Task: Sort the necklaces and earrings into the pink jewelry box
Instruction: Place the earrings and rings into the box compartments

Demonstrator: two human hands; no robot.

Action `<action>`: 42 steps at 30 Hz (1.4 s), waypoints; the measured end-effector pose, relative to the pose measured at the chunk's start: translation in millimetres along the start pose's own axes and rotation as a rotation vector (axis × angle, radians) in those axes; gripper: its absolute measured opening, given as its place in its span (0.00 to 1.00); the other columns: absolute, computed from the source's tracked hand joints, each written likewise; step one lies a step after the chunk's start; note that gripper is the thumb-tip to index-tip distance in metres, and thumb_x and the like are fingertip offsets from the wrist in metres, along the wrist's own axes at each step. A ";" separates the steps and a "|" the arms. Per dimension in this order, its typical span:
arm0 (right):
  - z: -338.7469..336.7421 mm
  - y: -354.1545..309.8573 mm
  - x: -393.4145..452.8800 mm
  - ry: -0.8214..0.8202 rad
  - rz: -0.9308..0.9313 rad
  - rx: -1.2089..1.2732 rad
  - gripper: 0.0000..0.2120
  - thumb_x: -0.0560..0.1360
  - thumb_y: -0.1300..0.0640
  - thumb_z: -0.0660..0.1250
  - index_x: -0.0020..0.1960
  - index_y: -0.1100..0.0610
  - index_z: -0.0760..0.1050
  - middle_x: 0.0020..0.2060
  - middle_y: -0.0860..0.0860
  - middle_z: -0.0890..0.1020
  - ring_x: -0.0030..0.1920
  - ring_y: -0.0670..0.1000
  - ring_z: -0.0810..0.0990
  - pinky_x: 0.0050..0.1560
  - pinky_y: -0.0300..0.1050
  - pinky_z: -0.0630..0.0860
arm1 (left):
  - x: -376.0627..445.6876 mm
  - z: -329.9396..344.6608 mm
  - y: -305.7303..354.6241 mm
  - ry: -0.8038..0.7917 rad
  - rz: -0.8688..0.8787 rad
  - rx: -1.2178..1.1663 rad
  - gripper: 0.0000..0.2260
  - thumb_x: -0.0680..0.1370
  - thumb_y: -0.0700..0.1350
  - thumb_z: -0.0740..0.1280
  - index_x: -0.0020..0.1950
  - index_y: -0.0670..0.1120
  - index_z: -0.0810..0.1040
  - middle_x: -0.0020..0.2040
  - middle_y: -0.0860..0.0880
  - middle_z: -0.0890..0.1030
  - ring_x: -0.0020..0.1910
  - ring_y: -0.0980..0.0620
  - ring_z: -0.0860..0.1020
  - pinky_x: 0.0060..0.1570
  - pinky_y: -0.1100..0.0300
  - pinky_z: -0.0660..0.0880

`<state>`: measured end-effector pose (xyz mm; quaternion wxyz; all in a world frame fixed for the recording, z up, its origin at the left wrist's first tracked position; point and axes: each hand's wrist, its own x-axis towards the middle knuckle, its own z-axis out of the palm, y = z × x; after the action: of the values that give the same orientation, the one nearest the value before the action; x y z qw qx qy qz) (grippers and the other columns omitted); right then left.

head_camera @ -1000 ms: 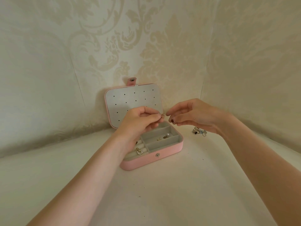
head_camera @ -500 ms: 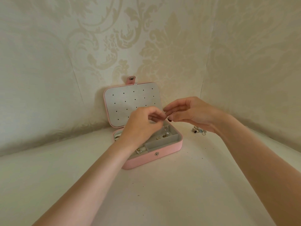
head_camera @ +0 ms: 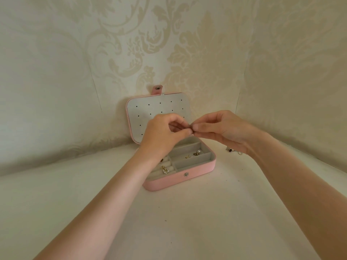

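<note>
We hold our left hand and right hand fingertip to fingertip above the open pink jewelry box, pinching something too small to identify; earrings lie in its compartments.

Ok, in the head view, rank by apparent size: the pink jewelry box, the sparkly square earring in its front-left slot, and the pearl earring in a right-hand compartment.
1. pink jewelry box, by far the largest.
2. sparkly square earring.
3. pearl earring.
The two earrings look close in size, and the square one lies nearer the camera, so their order is unsure.
</note>
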<state>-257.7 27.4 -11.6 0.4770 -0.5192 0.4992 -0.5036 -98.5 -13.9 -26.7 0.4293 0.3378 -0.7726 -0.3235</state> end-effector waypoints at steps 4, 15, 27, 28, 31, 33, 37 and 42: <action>17.5 -3.5 -0.7 0.028 -0.060 -0.281 0.04 0.67 0.68 0.72 0.40 0.62 0.81 0.37 0.57 0.83 0.38 0.48 0.82 0.45 0.33 0.78 | -3.2 -18.9 -1.7 -0.058 -0.012 0.108 0.09 0.69 0.39 0.74 0.34 0.52 0.78 0.33 0.56 0.79 0.31 0.65 0.76 0.35 0.75 0.71; 59.6 2.1 -6.0 -0.133 0.056 -0.549 0.07 0.68 0.66 0.73 0.46 0.62 0.81 0.29 0.52 0.81 0.30 0.47 0.77 0.34 0.32 0.75 | -40.4 -61.0 -18.9 -0.218 -0.055 0.214 0.04 0.70 0.42 0.73 0.37 0.50 0.80 0.32 0.55 0.80 0.31 0.63 0.76 0.33 0.72 0.71; 63.7 2.6 9.4 -0.015 0.072 -0.447 0.04 0.71 0.70 0.68 0.41 0.64 0.80 0.32 0.56 0.82 0.33 0.49 0.80 0.36 0.34 0.79 | -30.2 -70.9 -44.1 -0.009 -0.104 0.317 0.04 0.73 0.39 0.69 0.43 0.48 0.82 0.39 0.53 0.80 0.36 0.63 0.74 0.37 0.76 0.68; 67.0 2.0 14.1 -0.010 0.064 -0.456 0.04 0.71 0.70 0.68 0.42 0.64 0.80 0.33 0.56 0.81 0.34 0.49 0.80 0.36 0.34 0.79 | -30.1 -70.4 -45.7 -0.009 -0.102 0.329 0.05 0.73 0.39 0.68 0.44 0.47 0.82 0.39 0.53 0.80 0.35 0.63 0.74 0.37 0.76 0.68; 79.2 -1.1 27.8 0.008 0.065 -0.578 0.03 0.71 0.67 0.69 0.44 0.63 0.81 0.34 0.54 0.79 0.35 0.47 0.76 0.32 0.35 0.75 | -30.5 -69.6 -50.7 -0.012 -0.094 0.402 0.06 0.73 0.38 0.67 0.45 0.47 0.83 0.40 0.54 0.79 0.36 0.61 0.74 0.38 0.73 0.67; 87.5 -2.2 33.9 0.009 0.076 -0.665 0.03 0.70 0.65 0.70 0.43 0.60 0.81 0.37 0.53 0.78 0.37 0.46 0.72 0.32 0.35 0.69 | -31.2 -69.6 -52.2 -0.010 -0.094 0.420 0.07 0.73 0.37 0.67 0.46 0.46 0.83 0.40 0.53 0.79 0.38 0.57 0.74 0.41 0.68 0.68; 96.2 3.3 42.0 0.071 0.102 -0.645 0.08 0.69 0.64 0.71 0.47 0.64 0.81 0.43 0.56 0.81 0.35 0.45 0.69 0.30 0.36 0.62 | -31.9 -67.9 -53.6 -0.018 -0.080 0.455 0.08 0.73 0.37 0.66 0.47 0.46 0.82 0.43 0.51 0.81 0.39 0.56 0.75 0.43 0.65 0.70; 98.6 11.6 47.6 0.116 0.142 -0.670 0.11 0.68 0.65 0.71 0.49 0.68 0.81 0.39 0.56 0.77 0.37 0.49 0.71 0.36 0.36 0.68 | -31.8 -66.6 -54.9 -0.021 -0.069 0.474 0.09 0.73 0.36 0.65 0.48 0.46 0.82 0.44 0.49 0.81 0.41 0.54 0.76 0.47 0.62 0.73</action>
<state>-159.9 -21.5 -24.7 0.2848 -0.5812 0.6981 -0.3061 -13.6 -33.3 -56.1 0.3188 0.4518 -0.8194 -0.1513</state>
